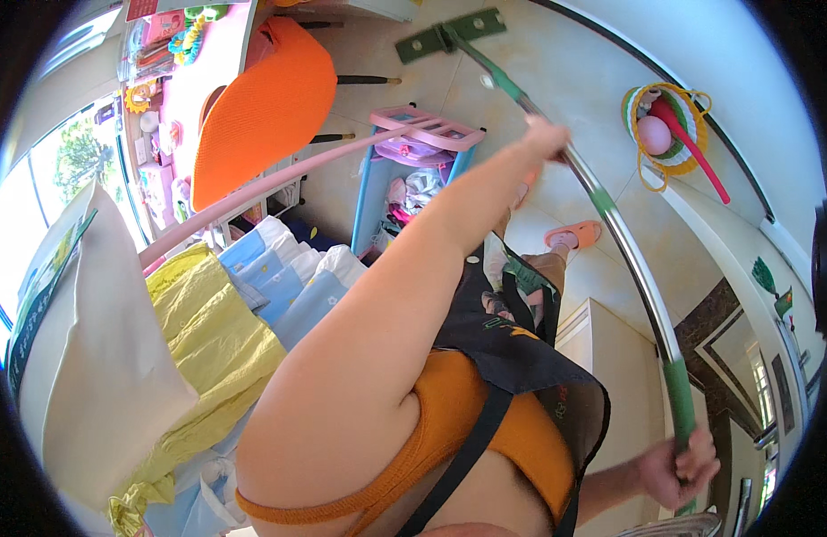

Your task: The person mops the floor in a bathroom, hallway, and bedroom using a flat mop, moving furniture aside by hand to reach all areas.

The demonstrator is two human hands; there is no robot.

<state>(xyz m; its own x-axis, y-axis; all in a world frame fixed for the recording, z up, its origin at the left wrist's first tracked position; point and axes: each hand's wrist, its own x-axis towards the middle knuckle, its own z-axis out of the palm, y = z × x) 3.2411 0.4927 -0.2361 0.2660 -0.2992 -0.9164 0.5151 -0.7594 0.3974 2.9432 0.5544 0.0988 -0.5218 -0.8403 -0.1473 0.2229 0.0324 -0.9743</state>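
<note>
My left hand [547, 137], on its outstretched arm, is closed around the upper metal part of a flat mop's pole [631, 248]. Lower right, my right hand [681, 466] grips the green sleeve near the pole's other end. The pole slants between both hands and looks bent by the lens. At its far end the flat green mop head [450, 35] is held over the pale tiled floor [494, 87], with no cloth seen on it; whether it touches the floor I cannot tell. I wear a dark apron [520, 362] and orange slippers [588, 235].
An orange chair [272, 107] stands left by a pink desk [212, 74]. Yellow [219, 335] and blue garments [279, 275] hang near a pink rail [272, 188]. A pink-and-blue rack [363, 194] holds clothes. A woven basket [695, 151] with a pink ball [653, 134] is by the wall.
</note>
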